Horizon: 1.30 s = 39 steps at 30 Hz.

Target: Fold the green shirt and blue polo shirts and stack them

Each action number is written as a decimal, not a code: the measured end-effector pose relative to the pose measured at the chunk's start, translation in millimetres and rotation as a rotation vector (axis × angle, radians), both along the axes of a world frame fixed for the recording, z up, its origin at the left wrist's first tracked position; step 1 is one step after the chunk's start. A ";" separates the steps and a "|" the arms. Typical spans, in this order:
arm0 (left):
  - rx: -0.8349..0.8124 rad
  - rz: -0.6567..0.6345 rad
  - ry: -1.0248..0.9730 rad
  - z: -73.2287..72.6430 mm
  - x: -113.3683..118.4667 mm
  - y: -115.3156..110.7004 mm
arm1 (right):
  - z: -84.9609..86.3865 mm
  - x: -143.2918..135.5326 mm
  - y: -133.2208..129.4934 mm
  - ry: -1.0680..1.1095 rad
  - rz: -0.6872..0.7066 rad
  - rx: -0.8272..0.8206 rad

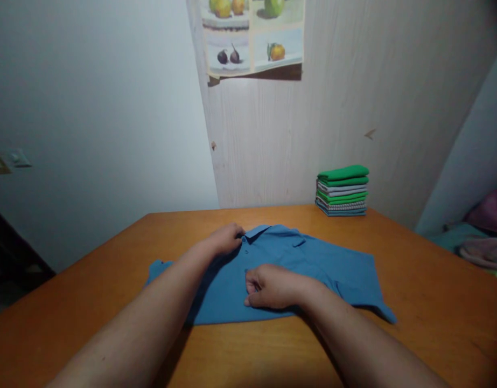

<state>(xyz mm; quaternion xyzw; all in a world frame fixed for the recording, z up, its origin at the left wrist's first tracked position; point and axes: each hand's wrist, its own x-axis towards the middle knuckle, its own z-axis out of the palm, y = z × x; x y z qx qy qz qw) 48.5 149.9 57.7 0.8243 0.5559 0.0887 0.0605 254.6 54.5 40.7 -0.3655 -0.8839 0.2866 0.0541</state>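
Head view: a blue shirt (224, 293) lies on an orange-brown wooden table (216, 361) beneath both hands. The left hand (229, 238) touches the pointed collar (258, 231); whether its fingers pinch is unclear. Nearer the wearer, the right hand (268, 286) rests on the front, fingers loosely curled, grip indeterminable. Bare tabletop borders the shirt's straight near hem; its sleeve spreads rightward, softly creased. Beyond the right hand, a squared stack of folded cloths (342, 191) stands near the far edge.

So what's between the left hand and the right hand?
Blue shirt fabric, with a small button, lies between the left hand and right hand; head view shows it.
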 end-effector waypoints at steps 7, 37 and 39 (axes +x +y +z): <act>-0.059 -0.006 0.052 11.9 2.3 20.2 | 1.9 -2.1 -4.8 -0.076 -0.014 0.037; -0.080 0.018 -0.236 -4.0 12.3 27.3 | 3.8 -4.9 -1.9 -0.121 0.012 0.046; -0.025 0.026 -0.279 -6.6 11.3 25.0 | 3.6 -5.0 -1.4 -0.121 0.008 0.047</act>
